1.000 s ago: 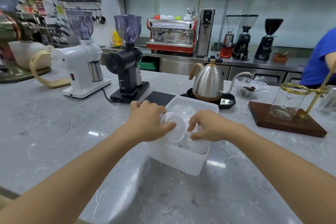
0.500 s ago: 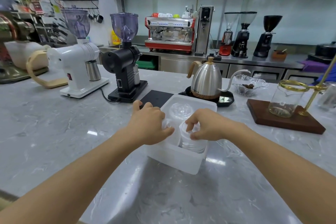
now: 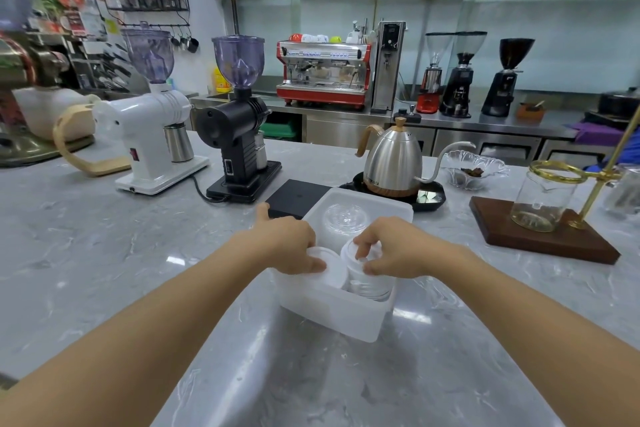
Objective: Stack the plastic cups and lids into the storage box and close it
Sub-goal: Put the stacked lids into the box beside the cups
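A: What sits nearest on the grey marble counter (image 3: 104, 270)?

B: The translucent white rectangular plastic storage box (image 3: 332, 315), open-topped. Over its near-left part the left hand (image 3: 287, 246) grips a white round plastic lid (image 3: 330, 265) held on edge. Beside it, the right hand (image 3: 394, 253) has its fingers curled round the rim of a stack of clear plastic cups (image 3: 367, 282) standing in the box's near-right part.

A: And deeper in the box?

B: A clear domed plastic lid (image 3: 344, 218) lies at its far end.

A: Beyond the box?

B: A black flat scale (image 3: 294, 196) touches its far-left corner; a steel gooseneck kettle (image 3: 393, 159) stands just behind.
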Demonstrator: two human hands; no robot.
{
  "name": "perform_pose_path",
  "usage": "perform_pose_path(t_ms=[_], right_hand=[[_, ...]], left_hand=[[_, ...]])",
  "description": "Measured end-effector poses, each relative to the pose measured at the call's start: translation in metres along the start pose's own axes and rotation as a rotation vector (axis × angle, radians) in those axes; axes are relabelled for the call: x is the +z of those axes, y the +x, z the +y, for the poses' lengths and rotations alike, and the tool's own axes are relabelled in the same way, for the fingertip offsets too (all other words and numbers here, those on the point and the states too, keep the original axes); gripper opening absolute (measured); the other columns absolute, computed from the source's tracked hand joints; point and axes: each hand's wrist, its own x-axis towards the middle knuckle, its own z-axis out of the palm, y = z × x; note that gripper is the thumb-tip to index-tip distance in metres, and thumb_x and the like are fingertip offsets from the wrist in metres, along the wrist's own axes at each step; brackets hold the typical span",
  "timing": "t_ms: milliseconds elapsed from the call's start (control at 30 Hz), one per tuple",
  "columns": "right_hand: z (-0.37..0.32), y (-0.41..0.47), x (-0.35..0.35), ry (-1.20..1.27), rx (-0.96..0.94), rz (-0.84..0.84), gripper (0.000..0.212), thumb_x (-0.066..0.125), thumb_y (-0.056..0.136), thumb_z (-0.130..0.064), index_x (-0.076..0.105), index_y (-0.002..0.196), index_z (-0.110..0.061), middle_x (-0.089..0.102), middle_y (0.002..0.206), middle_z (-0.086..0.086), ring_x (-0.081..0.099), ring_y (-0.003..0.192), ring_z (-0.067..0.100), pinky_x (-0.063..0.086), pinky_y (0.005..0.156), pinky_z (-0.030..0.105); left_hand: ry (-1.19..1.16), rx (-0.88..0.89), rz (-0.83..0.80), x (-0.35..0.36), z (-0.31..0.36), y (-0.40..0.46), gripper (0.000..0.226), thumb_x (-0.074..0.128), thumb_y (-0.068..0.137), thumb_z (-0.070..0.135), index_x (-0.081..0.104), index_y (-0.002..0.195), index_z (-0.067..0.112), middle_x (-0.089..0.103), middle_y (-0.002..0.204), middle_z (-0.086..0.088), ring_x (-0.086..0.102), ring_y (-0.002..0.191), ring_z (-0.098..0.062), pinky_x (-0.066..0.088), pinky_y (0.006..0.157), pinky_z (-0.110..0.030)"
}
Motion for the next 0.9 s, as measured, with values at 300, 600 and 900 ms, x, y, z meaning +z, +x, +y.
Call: perform_pose_path(t_ms=[300, 600, 900], right_hand=[[0.002, 0.001, 0.001, 0.011, -0.002, -0.012, 0.012, 0.075, 0.080, -0.024, 0.073, 0.092, -0.025, 0.063, 0.132, -0.005, 0.059, 0.117, 0.015, 0.050, 0.096, 0.033], [-0.001, 0.000, -0.001, -0.015, 0.007, -0.020, 0.015, 0.074, 0.081, -0.024, 0.073, 0.096, -0.024, 0.064, 0.130, -0.003, 0.061, 0.115, 0.019, 0.052, 0.097, 0.037], [-0.005, -0.005, 0.002, -0.018, 0.002, 0.018, 0.011, 0.063, 0.092, -0.030, 0.072, 0.089, -0.023, 0.070, 0.110, -0.004, 0.064, 0.102, 0.019, 0.053, 0.091, 0.039]], left_hand=[[-0.039, 0.025, 0.016, -0.003, 0.005, 0.002, 0.036, 0.063, 0.093, 0.053, 0.069, 0.118, 0.028, 0.072, 0.114, 0.006, 0.057, 0.122, -0.020, -0.001, 0.119, -0.064], [-0.053, 0.066, 0.062, -0.004, 0.013, 0.001, 0.030, 0.075, 0.089, 0.037, 0.070, 0.118, 0.040, 0.068, 0.122, 0.006, 0.046, 0.134, -0.024, -0.014, 0.117, -0.066], [0.052, 0.124, 0.213, -0.009, 0.024, -0.002, 0.021, 0.084, 0.079, 0.028, 0.077, 0.099, 0.028, 0.071, 0.107, 0.006, 0.052, 0.114, -0.019, 0.007, 0.120, -0.058]])
